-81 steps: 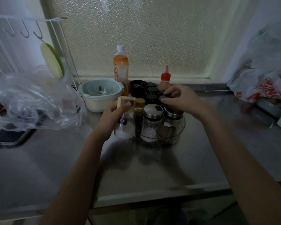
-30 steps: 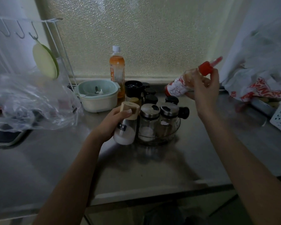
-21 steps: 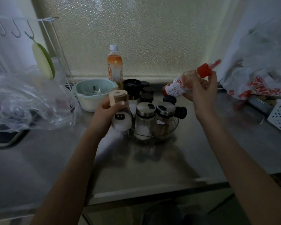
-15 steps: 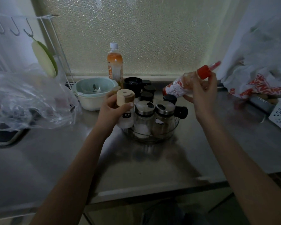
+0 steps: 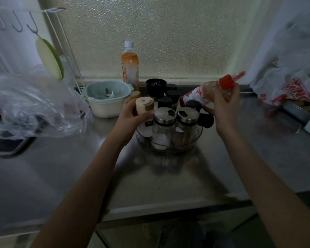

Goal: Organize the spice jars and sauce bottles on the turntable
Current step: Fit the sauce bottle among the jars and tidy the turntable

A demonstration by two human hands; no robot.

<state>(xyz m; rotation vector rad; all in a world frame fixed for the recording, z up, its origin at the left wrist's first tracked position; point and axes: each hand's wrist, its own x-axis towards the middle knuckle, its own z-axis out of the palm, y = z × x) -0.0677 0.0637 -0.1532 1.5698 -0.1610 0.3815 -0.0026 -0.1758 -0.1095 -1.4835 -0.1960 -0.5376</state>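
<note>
At turntable (image 5: 193, 143) left edge: wooden-capped jar (image 5: 145, 113) gripped.

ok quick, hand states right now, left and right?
Left hand: fingers curled round the wooden-lid shaker, at the turntable's left edge.
Right hand: gripping the red-capped sauce bottle, tilted, held above the jars.

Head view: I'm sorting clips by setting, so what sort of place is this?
Most likely a home kitchen counter: a steel worktop, a turntable of spice jars, and a dish rack beside a frosted window.
</note>
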